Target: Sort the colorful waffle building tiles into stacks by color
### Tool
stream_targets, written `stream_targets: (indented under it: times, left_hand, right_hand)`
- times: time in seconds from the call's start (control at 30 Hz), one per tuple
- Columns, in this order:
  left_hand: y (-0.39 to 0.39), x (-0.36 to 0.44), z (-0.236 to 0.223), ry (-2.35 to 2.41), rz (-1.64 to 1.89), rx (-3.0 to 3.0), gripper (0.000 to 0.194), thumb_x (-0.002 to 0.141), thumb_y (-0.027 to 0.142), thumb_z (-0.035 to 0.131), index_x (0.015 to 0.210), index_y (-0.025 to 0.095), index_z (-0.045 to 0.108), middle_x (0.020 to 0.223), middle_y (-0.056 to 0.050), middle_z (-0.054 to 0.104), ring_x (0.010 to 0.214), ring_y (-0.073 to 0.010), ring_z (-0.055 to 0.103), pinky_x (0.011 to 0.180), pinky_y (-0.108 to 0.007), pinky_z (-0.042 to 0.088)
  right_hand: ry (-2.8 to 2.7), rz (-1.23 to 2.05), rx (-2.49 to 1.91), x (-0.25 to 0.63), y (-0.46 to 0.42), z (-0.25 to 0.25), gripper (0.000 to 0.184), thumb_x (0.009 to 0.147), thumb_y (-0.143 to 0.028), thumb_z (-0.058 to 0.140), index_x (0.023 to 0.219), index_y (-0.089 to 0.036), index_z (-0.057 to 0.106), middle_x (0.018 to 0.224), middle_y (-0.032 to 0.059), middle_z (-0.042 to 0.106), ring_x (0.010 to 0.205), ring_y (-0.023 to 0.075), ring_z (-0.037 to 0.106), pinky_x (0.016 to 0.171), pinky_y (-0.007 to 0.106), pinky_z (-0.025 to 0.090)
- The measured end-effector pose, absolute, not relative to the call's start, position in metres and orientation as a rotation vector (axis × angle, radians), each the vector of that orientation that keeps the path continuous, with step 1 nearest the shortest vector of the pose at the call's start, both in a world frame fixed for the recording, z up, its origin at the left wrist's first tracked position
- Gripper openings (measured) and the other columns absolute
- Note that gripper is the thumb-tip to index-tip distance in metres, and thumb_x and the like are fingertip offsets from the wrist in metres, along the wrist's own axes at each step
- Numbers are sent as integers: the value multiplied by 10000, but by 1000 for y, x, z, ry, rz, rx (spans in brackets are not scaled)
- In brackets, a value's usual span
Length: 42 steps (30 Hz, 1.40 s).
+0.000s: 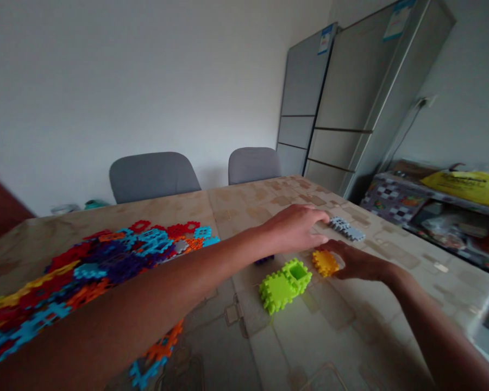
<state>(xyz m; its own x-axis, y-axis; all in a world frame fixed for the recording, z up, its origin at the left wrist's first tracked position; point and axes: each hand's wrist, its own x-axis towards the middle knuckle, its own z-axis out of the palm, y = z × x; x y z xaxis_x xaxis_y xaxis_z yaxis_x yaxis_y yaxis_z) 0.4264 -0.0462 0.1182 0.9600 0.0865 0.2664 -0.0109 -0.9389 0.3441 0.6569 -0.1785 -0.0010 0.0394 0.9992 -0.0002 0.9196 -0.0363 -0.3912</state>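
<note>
Both hands were stretched out over the desk [244, 212], toward its right side. The orange-yellow piece [325, 263] was placed at the fingers of the right hand [361, 262], just right of the green block [285, 285]. Its edge was partly covered by thumb and forefinger, so whether it was actually pinched could not be told. The left hand [295, 228] was held with thumb and fingers spread, the gap turned toward the grey pieces [346, 228] — no grip on these was seen. A dark purple piece [264, 260] was mostly hidden by the left forearm [212, 266].

For a clean pick-up, the orange-yellow piece was judged best taken by opposite edges, thumb against forefinger, with the teeth kept clear of snagging. If it was a stack, all layers should have been caught in one pinch. The grey pieces, laid flat, were likely better lifted from one end than pressed from above. Some room was needed between the hands: they were held close, and a knock would have been easy. The green block, its square hollow faced upward, was best left undisturbed — low sweeps of the left forearm were to be avoided. The mixed pile [110, 255] was well apart, no hindrance expected.
</note>
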Motion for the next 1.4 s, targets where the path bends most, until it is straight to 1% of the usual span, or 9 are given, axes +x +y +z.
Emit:
stream_targets:
  times: [0.3, 0.4, 0.5, 0.63, 0.73, 0.87, 1.2, 1.33, 1.4]
  left_hand:
    - [-52, 252, 61, 372, 601, 2506, 342, 894, 200, 579, 1200, 286, 708, 1288, -27, 707, 1191, -199, 653, 1046, -364, 508]
    - [-49, 200, 39, 568, 612, 2530, 323, 886, 269, 589, 1167, 349, 729, 1237, 15, 740, 1123, -214, 704, 983, -331, 557]
    - [-46, 152, 17, 706, 602, 2582, 329, 874, 327, 637, 1180, 419, 716, 1234, 67, 742, 1073, -218, 734, 955, -298, 571]
    - [-45, 106, -9, 871, 663, 2577, 354, 880, 355, 631, 1209, 476, 682, 1267, 107, 721, 1116, -224, 717, 957, -298, 570]
    - [-51, 90, -19, 919, 685, 2543, 337, 885, 369, 614, 1200, 463, 689, 1273, 88, 720, 1124, -243, 713, 964, -327, 570]
    - [-60, 86, -24, 971, 759, 2508, 300, 886, 394, 598, 1156, 448, 716, 1274, 71, 722, 1136, -255, 704, 969, -358, 569]
    - [-58, 71, -31, 978, 676, 2569, 342, 852, 366, 665, 1180, 451, 716, 1298, 63, 711, 1156, -268, 696, 1001, -367, 541]
    - [-59, 68, -33, 938, 641, 2578, 371, 857, 351, 657, 1209, 462, 699, 1312, 71, 702, 1155, -262, 697, 982, -350, 555]
    - [-64, 70, -34, 937, 643, 2574, 365, 863, 345, 646, 1204, 464, 699, 1303, 76, 706, 1152, -258, 699, 982, -355, 558]
  right_hand:
    - [-1959, 556, -2077, 649, -184, 9, 683, 676, -221, 690, 1352, -227, 594, 1377, 103, 617, 1282, 307, 558, 1121, 454, 417]
    - [-1892, 523, -2152, 647, -191, 7, 743, 761, -354, 680, 1466, -220, 486, 1444, 124, 572, 1250, 306, 596, 1052, 441, 491]
    - [-1801, 400, -2263, 640, -191, -4, 667, 853, -449, 612, 1466, -217, 486, 1370, 153, 623, 1146, 320, 655, 975, 460, 531]
    - [-1709, 144, -2402, 621, -181, -27, 594, 837, -396, 646, 1369, -139, 579, 1252, 228, 648, 1176, 406, 601, 1015, 542, 453]
    - [-1669, 10, -2461, 608, -174, -38, 499, 861, -330, 617, 1299, -91, 618, 1147, 246, 657, 1088, 399, 623, 953, 516, 476]
    - [-1680, -83, -2460, 600, -172, -42, 430, 873, -291, 624, 1285, -168, 632, 1084, 170, 679, 1040, 340, 636, 959, 465, 471]
    - [-1685, -54, -2380, 608, -176, -34, 470, 866, -365, 608, 1302, -188, 626, 1107, 175, 703, 1016, 354, 675, 933, 490, 517]
    - [-1732, -10, -2267, 604, -186, -4, 497, 939, -399, 481, 1386, -195, 556, 1317, 180, 645, 1202, 361, 612, 1026, 543, 473]
    - [-1854, 85, -2121, 592, -190, 16, 559, 934, -454, 523, 1449, -240, 490, 1478, 121, 543, 1336, 315, 521, 1110, 489, 424]
